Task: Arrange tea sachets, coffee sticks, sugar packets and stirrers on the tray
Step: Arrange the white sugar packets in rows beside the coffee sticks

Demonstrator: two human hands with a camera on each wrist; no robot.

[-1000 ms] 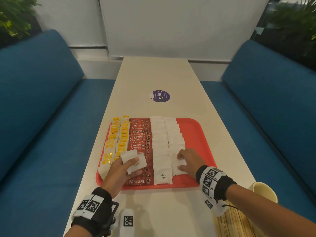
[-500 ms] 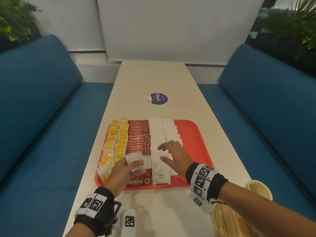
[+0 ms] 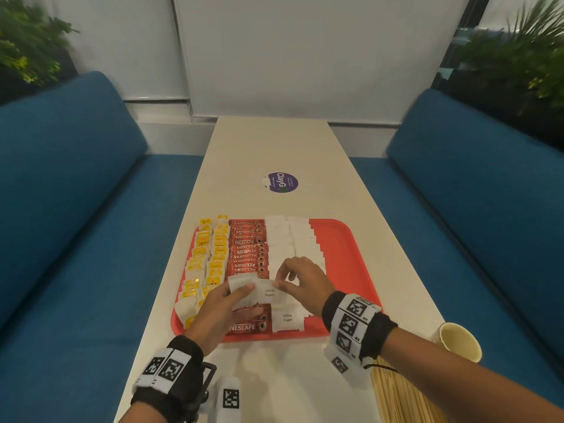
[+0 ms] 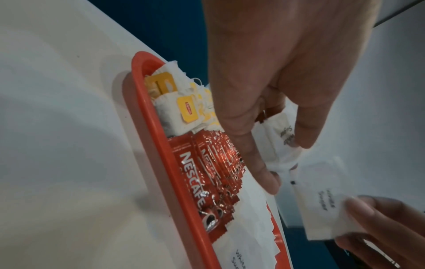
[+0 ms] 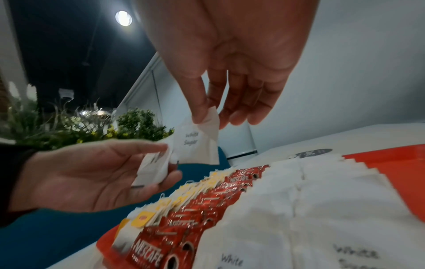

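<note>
Packet [image 3: 270, 293]: white sugar packet held in the air over the near end of the tray [image 3: 351, 254] — above the coffee sticks [image 3: 247, 248].
Right hand [image 3: 302, 277]: thumb and forefinger pinch its right corner; nearer the sugar rows [image 3: 290, 239].
Left hand [image 3: 224, 303]: thumb clamps spare packets [image 5: 152, 168], still touching the pinched one.
Next: draw it right — judged.

red tray [image 3: 351, 254], white sugar pkts [image 3: 287, 248], blue sofas [image 3: 76, 209]
</note>
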